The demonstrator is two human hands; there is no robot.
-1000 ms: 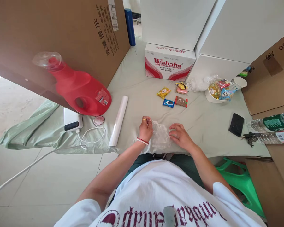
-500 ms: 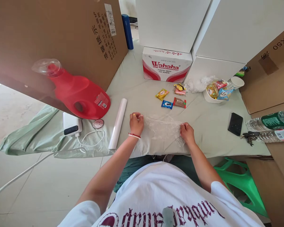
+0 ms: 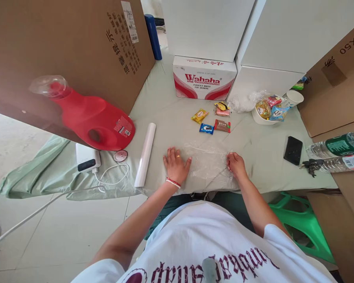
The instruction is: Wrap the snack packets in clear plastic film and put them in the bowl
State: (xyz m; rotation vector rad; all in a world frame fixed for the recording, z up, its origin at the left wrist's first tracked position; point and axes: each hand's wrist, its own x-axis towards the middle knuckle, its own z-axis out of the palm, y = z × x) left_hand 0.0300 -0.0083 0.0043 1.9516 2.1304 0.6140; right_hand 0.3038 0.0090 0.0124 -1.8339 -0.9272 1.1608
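Observation:
A sheet of clear plastic film (image 3: 208,161) lies spread on the cloth-covered table (image 3: 171,118). My right hand (image 3: 235,163) pinches its right edge. Flat on the cloth at the film's left side is my left hand (image 3: 177,166), fingers spread, holding nothing. Left of that hand lies a white roll (image 3: 145,155). Beyond the film sit several small wrapped snacks: a yellow packet (image 3: 200,116), a blue packet (image 3: 206,128), a brown packet (image 3: 222,125), and a pink packet (image 3: 222,112) under another yellow one (image 3: 222,105).
A white bowl of snacks (image 3: 261,118), crumpled plastic (image 3: 243,103) and a Wahaha box (image 3: 204,80) stand behind. At right are a phone (image 3: 293,150), keys (image 3: 312,166) and water bottles (image 3: 338,147). A red jug (image 3: 97,118) and power bank (image 3: 87,157) are at left.
My left hand has let go of the film's left edge, opened out and come down flat on the cloth. My right hand keeps its pinch on the right edge.

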